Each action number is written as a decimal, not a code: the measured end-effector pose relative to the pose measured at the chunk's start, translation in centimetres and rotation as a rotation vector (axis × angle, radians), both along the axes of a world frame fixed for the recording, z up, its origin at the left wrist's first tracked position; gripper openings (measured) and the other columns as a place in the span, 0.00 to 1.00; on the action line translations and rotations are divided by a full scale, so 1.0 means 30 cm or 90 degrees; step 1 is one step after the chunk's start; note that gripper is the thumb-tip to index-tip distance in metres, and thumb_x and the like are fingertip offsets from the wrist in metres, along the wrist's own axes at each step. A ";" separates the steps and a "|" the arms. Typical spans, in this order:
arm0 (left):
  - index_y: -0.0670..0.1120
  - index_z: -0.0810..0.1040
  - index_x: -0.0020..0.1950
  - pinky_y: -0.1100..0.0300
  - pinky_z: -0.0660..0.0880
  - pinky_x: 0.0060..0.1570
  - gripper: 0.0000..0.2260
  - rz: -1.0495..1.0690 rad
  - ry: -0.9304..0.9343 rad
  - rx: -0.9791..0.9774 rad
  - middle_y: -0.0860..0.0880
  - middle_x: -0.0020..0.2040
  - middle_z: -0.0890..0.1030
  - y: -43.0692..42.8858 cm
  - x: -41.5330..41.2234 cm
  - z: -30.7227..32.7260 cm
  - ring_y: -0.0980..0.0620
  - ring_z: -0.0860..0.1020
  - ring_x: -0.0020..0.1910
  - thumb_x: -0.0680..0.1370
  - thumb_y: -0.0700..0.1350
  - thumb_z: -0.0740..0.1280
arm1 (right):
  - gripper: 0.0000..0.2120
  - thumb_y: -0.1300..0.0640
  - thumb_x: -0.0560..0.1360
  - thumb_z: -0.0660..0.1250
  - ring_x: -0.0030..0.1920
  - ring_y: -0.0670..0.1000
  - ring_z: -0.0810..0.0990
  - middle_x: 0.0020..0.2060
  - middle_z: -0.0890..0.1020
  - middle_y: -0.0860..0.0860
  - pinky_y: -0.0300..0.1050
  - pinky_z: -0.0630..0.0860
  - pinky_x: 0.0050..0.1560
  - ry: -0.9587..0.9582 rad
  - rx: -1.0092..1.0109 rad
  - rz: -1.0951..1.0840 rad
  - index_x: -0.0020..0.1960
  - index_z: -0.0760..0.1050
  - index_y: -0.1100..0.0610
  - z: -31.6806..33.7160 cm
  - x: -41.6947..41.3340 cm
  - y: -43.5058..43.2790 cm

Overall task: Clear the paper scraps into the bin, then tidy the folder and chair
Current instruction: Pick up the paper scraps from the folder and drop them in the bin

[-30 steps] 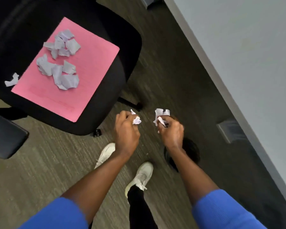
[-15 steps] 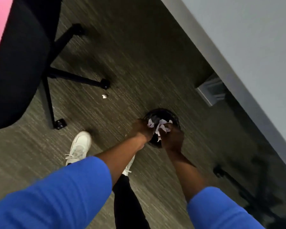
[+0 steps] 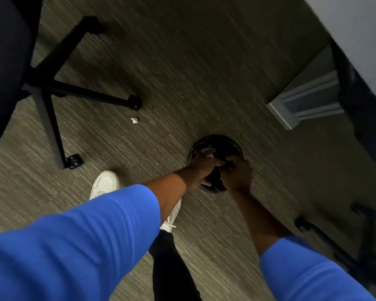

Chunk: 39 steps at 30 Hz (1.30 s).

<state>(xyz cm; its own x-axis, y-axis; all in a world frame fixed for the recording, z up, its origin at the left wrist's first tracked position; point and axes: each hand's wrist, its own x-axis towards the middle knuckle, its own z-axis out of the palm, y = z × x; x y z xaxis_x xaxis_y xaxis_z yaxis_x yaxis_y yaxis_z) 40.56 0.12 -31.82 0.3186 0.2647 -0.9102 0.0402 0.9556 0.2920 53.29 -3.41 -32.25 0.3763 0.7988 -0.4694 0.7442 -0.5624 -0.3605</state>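
The small round black bin [image 3: 220, 141] stands on the carpet. Both my hands are over its mouth, side by side. My left hand [image 3: 201, 168] reaches in from the left, fingers bent, with a pale paper scrap [image 3: 209, 152] at its fingertips. My right hand [image 3: 238, 175] hovers over the bin's right half with its fingers loosely apart, and I see no paper in it. One stray white scrap [image 3: 134, 120] lies on the floor near a chair caster. The black office chair [image 3: 4, 61] fills the left edge. The pink folder is out of view.
The chair's star base [image 3: 74, 93] and casters spread across the floor at upper left. A grey metal desk foot [image 3: 306, 103] stands behind the bin under a white desk [image 3: 356, 22]. Another chair base [image 3: 334, 242] sits at lower right. My white shoe [image 3: 104, 183] is left of the bin.
I turned from the chair and lowered both hands with scraps down to the bin. The bunch of white scraps seen between my hands has mostly gone; only one pale piece shows.
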 end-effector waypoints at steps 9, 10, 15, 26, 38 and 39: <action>0.44 0.82 0.67 0.47 0.79 0.64 0.17 -0.069 0.055 0.133 0.43 0.66 0.84 -0.002 -0.054 0.117 0.43 0.80 0.67 0.80 0.48 0.73 | 0.13 0.59 0.74 0.69 0.54 0.64 0.83 0.59 0.83 0.59 0.56 0.80 0.49 -0.011 0.017 -0.011 0.58 0.83 0.55 0.117 -0.060 -0.006; 0.43 0.85 0.63 0.48 0.79 0.63 0.15 -0.120 0.106 0.190 0.41 0.63 0.85 -0.009 -0.075 0.136 0.42 0.82 0.64 0.80 0.48 0.72 | 0.14 0.58 0.73 0.70 0.53 0.64 0.83 0.58 0.83 0.58 0.57 0.81 0.50 -0.005 0.030 -0.006 0.58 0.83 0.54 0.137 -0.074 -0.007; 0.42 0.86 0.58 0.56 0.77 0.52 0.14 -0.264 0.333 0.289 0.40 0.59 0.87 -0.046 -0.227 0.248 0.41 0.84 0.61 0.80 0.50 0.70 | 0.18 0.53 0.70 0.65 0.53 0.59 0.84 0.54 0.86 0.58 0.58 0.80 0.55 0.011 0.081 0.043 0.58 0.82 0.56 0.226 -0.185 0.029; 0.47 0.85 0.48 0.54 0.81 0.51 0.07 0.032 0.551 0.372 0.50 0.45 0.88 0.039 -0.793 0.612 0.49 0.85 0.47 0.80 0.50 0.71 | 0.21 0.64 0.78 0.68 0.57 0.54 0.79 0.58 0.79 0.53 0.51 0.78 0.61 0.184 0.050 0.223 0.69 0.76 0.53 0.575 -0.714 0.356; 0.44 0.75 0.67 0.43 0.79 0.60 0.22 0.171 0.966 0.391 0.45 0.69 0.73 0.202 -1.429 0.817 0.43 0.69 0.71 0.77 0.52 0.73 | 0.23 0.56 0.78 0.70 0.58 0.47 0.79 0.64 0.74 0.47 0.49 0.80 0.55 0.163 0.217 0.540 0.71 0.72 0.44 0.801 -1.296 0.613; 0.42 0.71 0.71 0.44 0.77 0.64 0.28 0.161 0.985 0.355 0.42 0.74 0.69 0.212 -1.463 0.812 0.41 0.67 0.74 0.76 0.52 0.75 | 0.24 0.54 0.78 0.70 0.59 0.47 0.79 0.65 0.72 0.46 0.50 0.80 0.56 0.167 0.206 0.560 0.72 0.70 0.43 0.805 -1.348 0.632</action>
